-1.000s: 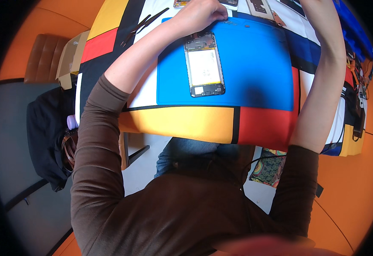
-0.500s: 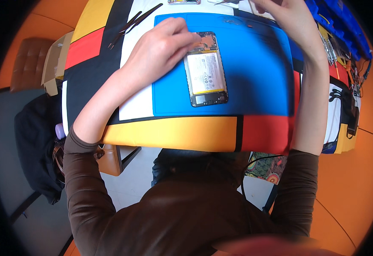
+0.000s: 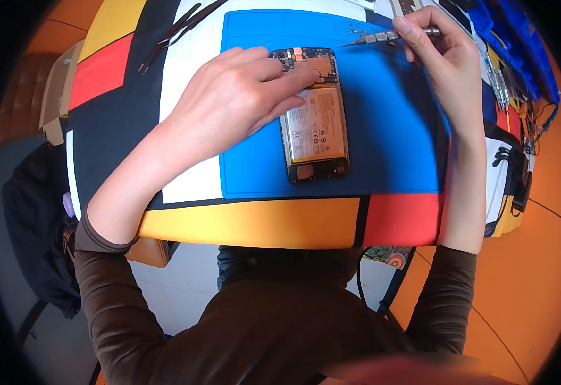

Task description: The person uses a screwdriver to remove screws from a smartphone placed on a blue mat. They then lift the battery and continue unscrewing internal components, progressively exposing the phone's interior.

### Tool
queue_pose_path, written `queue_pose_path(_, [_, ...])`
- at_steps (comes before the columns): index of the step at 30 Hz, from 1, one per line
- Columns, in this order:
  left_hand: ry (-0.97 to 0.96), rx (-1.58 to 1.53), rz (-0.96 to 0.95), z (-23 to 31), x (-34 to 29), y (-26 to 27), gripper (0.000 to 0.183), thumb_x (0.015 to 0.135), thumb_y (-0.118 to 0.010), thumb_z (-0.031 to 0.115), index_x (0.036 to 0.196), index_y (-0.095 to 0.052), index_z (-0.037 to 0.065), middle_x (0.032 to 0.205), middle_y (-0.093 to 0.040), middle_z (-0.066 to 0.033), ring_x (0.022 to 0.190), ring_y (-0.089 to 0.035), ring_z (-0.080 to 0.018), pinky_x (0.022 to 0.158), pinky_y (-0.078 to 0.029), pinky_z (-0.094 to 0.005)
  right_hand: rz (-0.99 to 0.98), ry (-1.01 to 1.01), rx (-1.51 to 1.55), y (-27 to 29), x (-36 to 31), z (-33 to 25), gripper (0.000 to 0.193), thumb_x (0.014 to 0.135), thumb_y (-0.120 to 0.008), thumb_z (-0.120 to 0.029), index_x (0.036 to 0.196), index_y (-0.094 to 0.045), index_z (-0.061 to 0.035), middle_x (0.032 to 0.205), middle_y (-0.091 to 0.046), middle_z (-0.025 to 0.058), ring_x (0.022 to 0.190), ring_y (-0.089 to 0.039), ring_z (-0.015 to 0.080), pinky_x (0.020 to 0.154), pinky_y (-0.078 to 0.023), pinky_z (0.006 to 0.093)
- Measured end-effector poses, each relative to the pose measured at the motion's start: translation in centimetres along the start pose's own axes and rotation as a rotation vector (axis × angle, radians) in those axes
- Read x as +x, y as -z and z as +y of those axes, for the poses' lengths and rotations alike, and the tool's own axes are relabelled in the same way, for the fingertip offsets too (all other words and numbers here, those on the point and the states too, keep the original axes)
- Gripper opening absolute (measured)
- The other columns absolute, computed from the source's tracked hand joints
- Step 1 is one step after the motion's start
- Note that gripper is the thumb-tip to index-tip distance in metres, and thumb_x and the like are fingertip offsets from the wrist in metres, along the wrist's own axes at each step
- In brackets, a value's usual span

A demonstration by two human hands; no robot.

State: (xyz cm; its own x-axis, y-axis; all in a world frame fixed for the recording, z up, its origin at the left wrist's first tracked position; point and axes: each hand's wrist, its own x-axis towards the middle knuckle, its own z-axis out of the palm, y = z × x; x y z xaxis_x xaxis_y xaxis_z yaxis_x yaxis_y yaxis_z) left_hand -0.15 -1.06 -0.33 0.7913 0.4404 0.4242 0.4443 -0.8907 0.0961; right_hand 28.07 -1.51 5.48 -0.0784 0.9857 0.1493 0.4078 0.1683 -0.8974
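Observation:
An opened smartphone lies on a blue work mat, its white battery and its circuit board bare. My left hand rests over the phone's left side. Its index fingertip touches the board just above the battery, while the thumb sits lower, apart from it, at the battery's upper left. Held in the fingers of my right hand is a slim silver precision screwdriver. Its thin tip points left, near the phone's top right corner. Several tiny screws lie on the mat beyond the screwdriver tip.
Dark tweezers lie at the far left on the colour-block tablecloth. Blue plastic bins stand at the far right, with several thin tools and cables beside them. A cardboard box is left of the table.
My right hand has come nearer from the far edge and now shows the screwdriver. My left index finger has stretched further across the board. The view has shifted slightly.

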Motion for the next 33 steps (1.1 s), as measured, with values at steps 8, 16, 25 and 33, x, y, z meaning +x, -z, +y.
queue_pose_path(8, [0.010, 0.008, -0.037, 0.3, 0.0, 0.3, 0.033, 0.092, -0.076, 0.028, 0.121, -0.075, 0.012, 0.074, -0.059, -0.0017, 0.071, -0.056, -0.0161, 0.065, -0.047, -0.0300, -0.020, 0.076, -0.055, -1.3, 0.1, 0.3, 0.011, 0.098, -0.070, -0.011, 0.092, -0.064, -0.0055, 0.080, -0.060, -0.0033, 0.072, -0.053, 0.0040, 0.067, -0.043, 0.0207])
queue_pose_path(16, [0.010, 0.027, -0.059, 0.3, 0.0, 0.3, 0.037, 0.089, -0.079, 0.025, 0.124, -0.075, 0.012, 0.078, -0.062, -0.0033, 0.072, -0.057, -0.0157, 0.064, -0.047, -0.0289, -0.054, 0.076, -0.179, -1.4, -0.2, -1.7, 0.011, 0.096, -0.071, -0.010, 0.090, -0.066, -0.0026, 0.082, -0.066, 0.0002, 0.079, -0.058, 0.0075, 0.074, -0.047, 0.0242])
queue_pose_path(25, [0.008, 0.004, -0.052, 0.0, -0.3, 0.3, 0.039, 0.089, -0.079, 0.024, 0.126, -0.073, 0.012, 0.078, -0.062, -0.0036, 0.071, -0.055, -0.0159, 0.065, -0.046, -0.0294, -0.012, 0.228, -0.376, -1.9, -0.7, -1.6, 0.011, 0.093, -0.073, -0.009, 0.089, -0.068, -0.0005, 0.081, -0.068, 0.0042, 0.080, -0.062, 0.0114, 0.074, -0.049, 0.0271])
queue_pose_path(33, [0.022, 0.011, -0.043, 0.2, -0.1, 0.0, 0.045, 0.093, -0.076, 0.027, 0.135, -0.067, 0.012, 0.079, -0.063, -0.0048, 0.073, -0.058, -0.0176, 0.068, -0.048, -0.0299, -0.193, 0.213, -0.293, -1.3, -1.0, -2.6, 0.007, 0.091, -0.074, -0.003, 0.092, -0.068, 0.0004, 0.080, -0.068, 0.0049, 0.073, -0.063, 0.0120, 0.068, -0.050, 0.0259])
